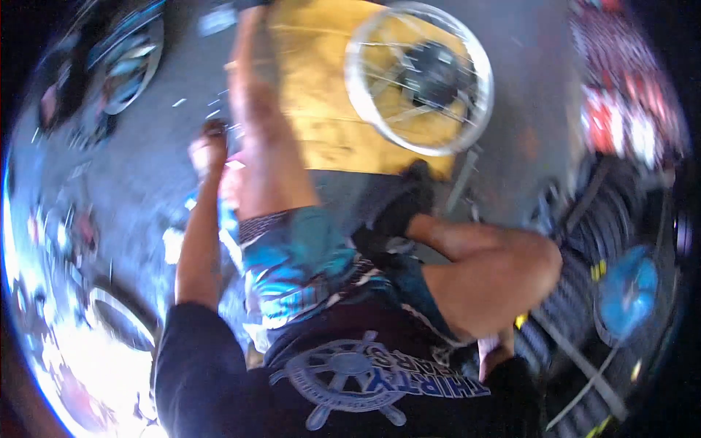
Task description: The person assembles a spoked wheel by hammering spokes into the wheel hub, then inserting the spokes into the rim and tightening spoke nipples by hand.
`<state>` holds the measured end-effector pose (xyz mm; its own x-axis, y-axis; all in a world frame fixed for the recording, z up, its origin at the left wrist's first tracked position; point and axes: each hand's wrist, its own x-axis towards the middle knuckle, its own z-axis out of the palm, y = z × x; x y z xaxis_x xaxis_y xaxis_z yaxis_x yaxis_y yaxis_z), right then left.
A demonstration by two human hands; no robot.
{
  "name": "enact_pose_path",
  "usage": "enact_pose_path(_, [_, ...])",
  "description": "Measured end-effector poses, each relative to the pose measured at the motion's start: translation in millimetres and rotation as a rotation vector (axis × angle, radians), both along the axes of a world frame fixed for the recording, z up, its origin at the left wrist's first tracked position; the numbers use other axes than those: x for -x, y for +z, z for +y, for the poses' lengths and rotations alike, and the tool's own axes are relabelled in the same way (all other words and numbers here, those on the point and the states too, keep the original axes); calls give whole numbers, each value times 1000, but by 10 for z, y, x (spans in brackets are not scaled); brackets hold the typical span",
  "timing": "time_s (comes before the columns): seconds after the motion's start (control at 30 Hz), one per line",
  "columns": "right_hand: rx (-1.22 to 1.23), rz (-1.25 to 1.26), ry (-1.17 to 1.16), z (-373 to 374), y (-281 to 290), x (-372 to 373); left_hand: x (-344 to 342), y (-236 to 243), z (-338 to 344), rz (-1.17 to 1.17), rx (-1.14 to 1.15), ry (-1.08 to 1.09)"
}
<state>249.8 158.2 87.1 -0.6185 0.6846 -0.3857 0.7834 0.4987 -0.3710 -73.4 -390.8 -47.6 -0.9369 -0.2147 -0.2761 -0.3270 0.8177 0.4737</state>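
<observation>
My left hand [207, 152] is stretched out beside my left knee, over the dark floor. It looks closed around a small dark thing [215, 128], too blurred to name. My right hand [494, 355] is low by my bent right leg, partly hidden by it and the dark sleeve, so its fingers do not show. Beyond my feet, a spoked wheel rim [480, 109] with a silver edge and dark hub lies on a yellow sheet [321, 109]. Neither hand touches the wheel.
Several black tyres [610, 208] stand in a row at the right, with a blue round object [628, 292] against them. Another wheel [139, 80] is at the far left. A pale-rimmed wheel [120, 317] lies at the lower left. A long thin tool [461, 182] lies near my right foot.
</observation>
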Motion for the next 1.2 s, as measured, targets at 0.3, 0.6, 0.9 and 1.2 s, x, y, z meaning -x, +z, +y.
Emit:
enact_pose_path(0.3, [241, 190, -155, -191, -102, 418, -615, 1207, 2895, 73, -543, -818])
enact_pose_path(0.6, [75, 346, 255, 134, -298, 1019, -557, -109, 4387, 256, -658, -833])
enact_pose_path(0.9, [7, 214, 425, 359, -540, 1436, -507, -201, 4375, 344, -666, -838])
enact_pose_path(1.2, [63, 223, 466, 91, -381, 1390, -553, 91, 3902, 369, -617, -387])
